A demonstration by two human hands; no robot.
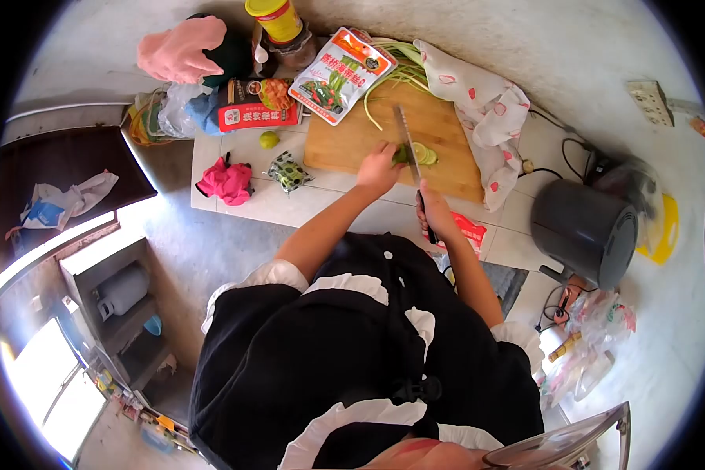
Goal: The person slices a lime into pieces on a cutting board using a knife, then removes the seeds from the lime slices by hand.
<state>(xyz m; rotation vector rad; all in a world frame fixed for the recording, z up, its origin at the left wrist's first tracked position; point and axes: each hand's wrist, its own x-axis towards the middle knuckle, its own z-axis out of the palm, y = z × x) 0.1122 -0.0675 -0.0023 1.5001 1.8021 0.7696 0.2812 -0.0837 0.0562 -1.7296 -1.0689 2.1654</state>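
On the wooden cutting board [341, 149] my left hand [379, 169] is closed around a green lime [400, 154], steadying it at its left end. My right hand [437, 210] grips the black handle of a long serrated knife [405, 129], whose blade stands against the lime's cut side. Just right of the blade lie several pale green lime slices [424, 153]. A whole lime [269, 139] rests on the tiled counter left of the board. Long green stalks [403, 70] lie at the board's back edge.
Seasoning packets [341, 74] and a yellow tin [276, 19] stand behind the board. A patterned cloth [482, 98] covers its right side. Left are a pink pouch [227, 182] and a green patterned bundle [288, 171]. A dark cylindrical appliance [583, 231] stands right, with cables behind it.
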